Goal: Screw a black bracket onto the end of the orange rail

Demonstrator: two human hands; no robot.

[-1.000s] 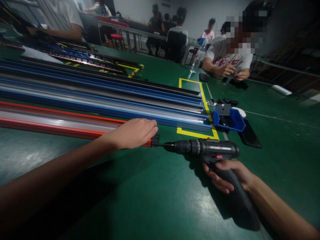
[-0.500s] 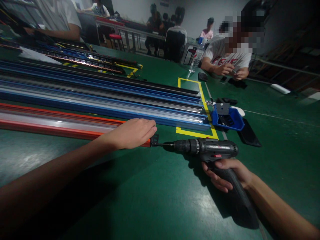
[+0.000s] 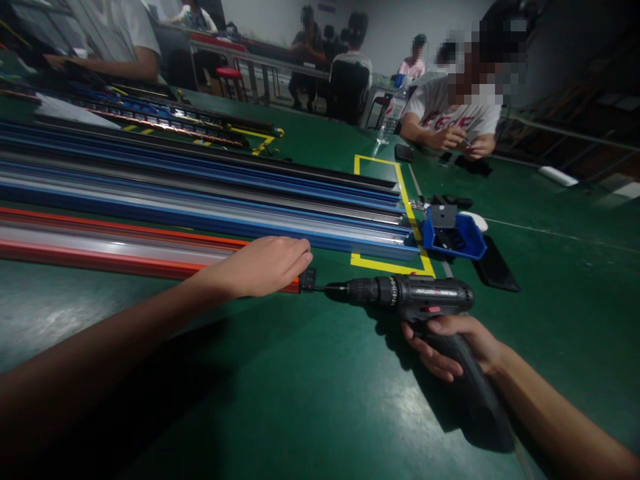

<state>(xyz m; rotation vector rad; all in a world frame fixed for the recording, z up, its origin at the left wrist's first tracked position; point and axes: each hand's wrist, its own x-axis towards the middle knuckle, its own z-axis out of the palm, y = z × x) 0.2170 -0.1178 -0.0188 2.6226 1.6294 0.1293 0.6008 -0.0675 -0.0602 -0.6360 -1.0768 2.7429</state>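
My left hand (image 3: 275, 265) is wrapped over the right end of an orange metal profile (image 3: 120, 248), its fingertips beside a black end piece (image 3: 309, 279). In my right hand (image 3: 450, 347) is a black cordless drill (image 3: 430, 293), held by its handle and pointing left. The drill's long thin bit (image 3: 325, 289) reaches the end piece; I cannot make out exactly where its tip sits.
Behind the orange profile lie several blue and black profiles (image 3: 210, 207), ending within a yellow tape outline (image 3: 390, 268). A blue bin (image 3: 473, 241) with black parts stands right, beside a dark phone-like slab (image 3: 496, 265). Across the table sits a person (image 3: 455, 113), near a bottle (image 3: 390, 120).
Hardly anything differs. The whole view has shifted slightly, while both hands, the drill and the orange profile keep the same positions relative to each other.
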